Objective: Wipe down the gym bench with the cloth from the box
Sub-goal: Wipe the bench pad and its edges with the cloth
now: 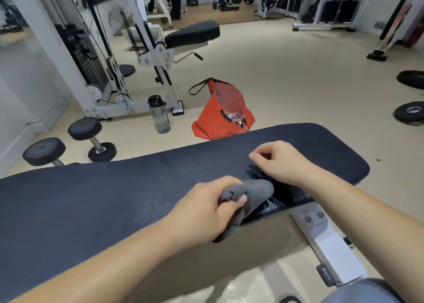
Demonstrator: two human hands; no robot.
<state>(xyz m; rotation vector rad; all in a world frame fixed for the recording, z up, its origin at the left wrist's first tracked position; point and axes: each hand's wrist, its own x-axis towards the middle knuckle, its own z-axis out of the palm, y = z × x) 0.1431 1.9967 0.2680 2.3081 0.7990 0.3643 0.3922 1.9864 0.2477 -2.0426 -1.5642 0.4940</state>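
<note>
L hand (206, 206) gripped the bunched grey cloth (254, 192) at frame centre, by the gym bench (114, 199) pad's near edge; R hand (277, 162) hovered just right of it, fingers loosely curled, holding nothing. Cloth looked soft, light, limp: prob. best wadded in palm.

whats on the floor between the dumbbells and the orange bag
A clear water bottle stands upright there, apart from both the dumbbells and the orange bag; the head view shows it.
</note>
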